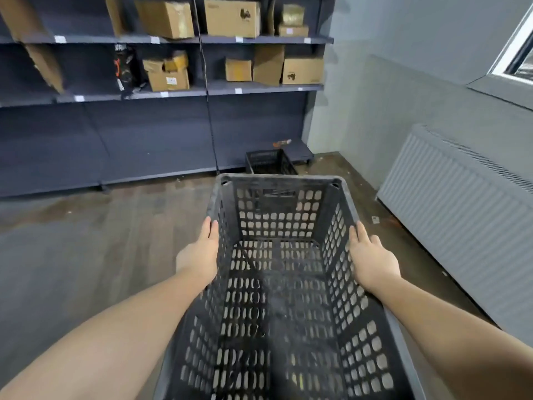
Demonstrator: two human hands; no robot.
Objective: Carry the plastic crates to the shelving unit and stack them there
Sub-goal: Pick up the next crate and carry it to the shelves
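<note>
Gripping one black crate point(277, 284) by its sides, left hand point(202, 255) and right hand point(372, 261); a second crate point(268, 162) sits by the shelving unit point(161, 134).

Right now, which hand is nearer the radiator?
Right. The right hand grips the carried crate's wall on the radiator's side; the left hand holds the opposite wall, farther away.

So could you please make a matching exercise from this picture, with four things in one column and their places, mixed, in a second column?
Things:
1. carried crate
2. second crate
3. cardboard boxes
4. radiator

Places:
A. on the shelves
B. on the right wall
C. between the left hand and the right hand
D. on the floor by the shelving unit

Pairs: 1-C, 2-D, 3-A, 4-B
</note>
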